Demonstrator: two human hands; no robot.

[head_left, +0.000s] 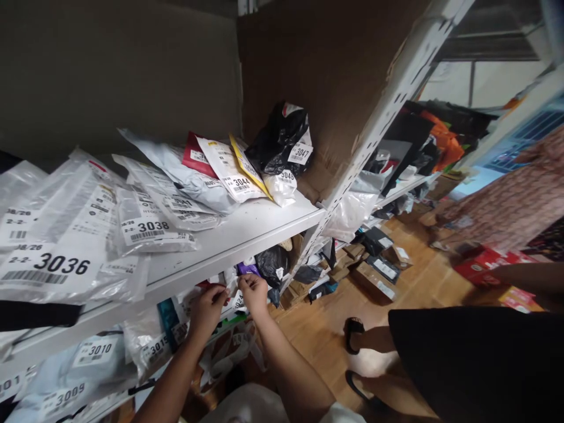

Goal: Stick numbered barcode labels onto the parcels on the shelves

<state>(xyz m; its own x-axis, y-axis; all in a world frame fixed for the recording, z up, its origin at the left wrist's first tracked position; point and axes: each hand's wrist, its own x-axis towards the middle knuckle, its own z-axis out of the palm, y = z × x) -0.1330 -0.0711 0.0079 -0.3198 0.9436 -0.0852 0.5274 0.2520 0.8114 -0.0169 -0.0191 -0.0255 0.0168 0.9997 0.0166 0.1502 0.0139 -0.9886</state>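
From here, I can't tell whether the curled left hand (210, 306) or right hand (254, 294) grips anything; between them sits a numbered parcel (238, 301), facing outward, presumably for easy reading.

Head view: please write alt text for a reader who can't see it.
A person's left-hand grip and right-hand grip are close together among packages, below a white shelf lined with numbered parcels. At right, another person's sandalled feet stand on the wooden floor.
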